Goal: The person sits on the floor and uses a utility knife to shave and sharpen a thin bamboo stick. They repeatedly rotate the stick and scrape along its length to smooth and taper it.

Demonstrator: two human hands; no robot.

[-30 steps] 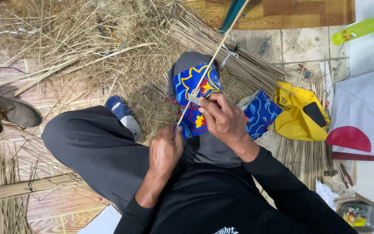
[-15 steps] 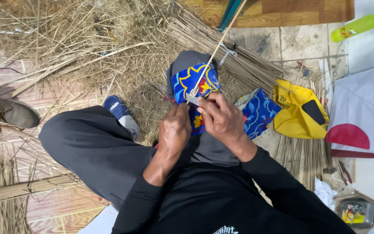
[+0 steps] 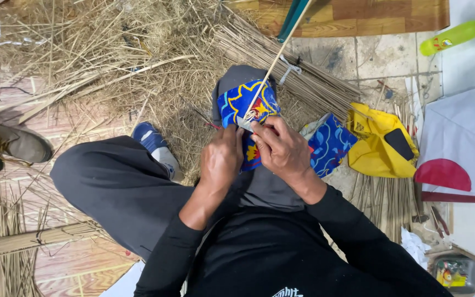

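I sit on the floor with a blue patterned cloth (image 3: 236,103) draped over my raised knee. A long thin stick (image 3: 275,60) runs from my hands up and away to the top edge. My right hand (image 3: 286,153) is closed on a small grey blade (image 3: 243,123) that lies against the stick over the cloth. My left hand (image 3: 221,160) sits right beside it, touching it, fingers curled around the stick's near end.
Dry straw and shavings (image 3: 111,60) cover the floor ahead. A bundle of thin sticks (image 3: 298,82) lies behind the knee. On the right are a yellow bag (image 3: 375,140), a white and red kite (image 3: 468,148) and a yellow-green bottle (image 3: 457,34). Shoes (image 3: 12,146) lie at left.
My left hand has risen from my lap to the stick, beside the right hand. The right hand and the stick have stayed over the cloth.
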